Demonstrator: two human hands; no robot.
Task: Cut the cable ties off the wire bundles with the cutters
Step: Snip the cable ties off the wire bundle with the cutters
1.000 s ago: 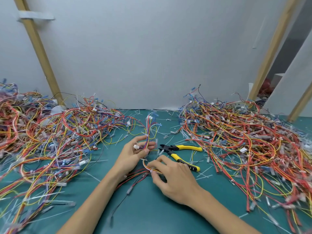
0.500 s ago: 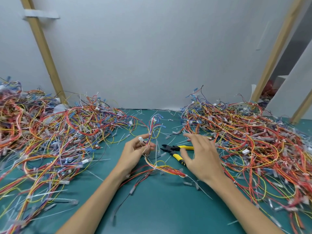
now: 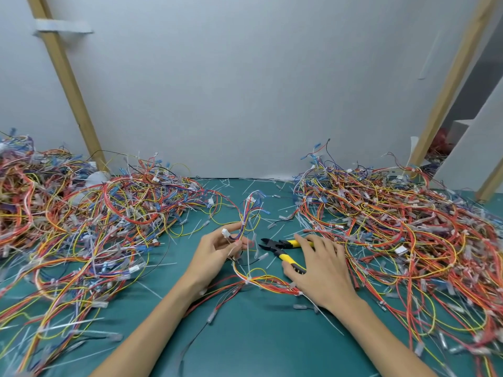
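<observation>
My left hand [image 3: 213, 254] pinches a thin wire bundle [image 3: 246, 213] of blue, red and yellow wires just below a white connector. The bundle stands up above the fingers and trails down across the mat toward me, where a white cable tie [image 3: 248, 280] binds it. The cutters [image 3: 275, 244], with a black head and yellow handles, lie on the mat just right of that hand with their jaws open. My right hand [image 3: 324, 268] lies over the handles with fingers spread and fairly straight, thumb beside the lower handle. Its palm hides the handle ends.
Large tangled wire piles sit on the left [image 3: 95, 219] and on the right [image 3: 394, 227] of the green mat [image 3: 245, 336]. Cut tie pieces litter the mat. A white wall with slanted wooden struts [image 3: 73, 85] closes the back.
My right hand left the lower wires, swung up and right, and came down onto the cutter handles. My left hand kept its hold on the bundle.
</observation>
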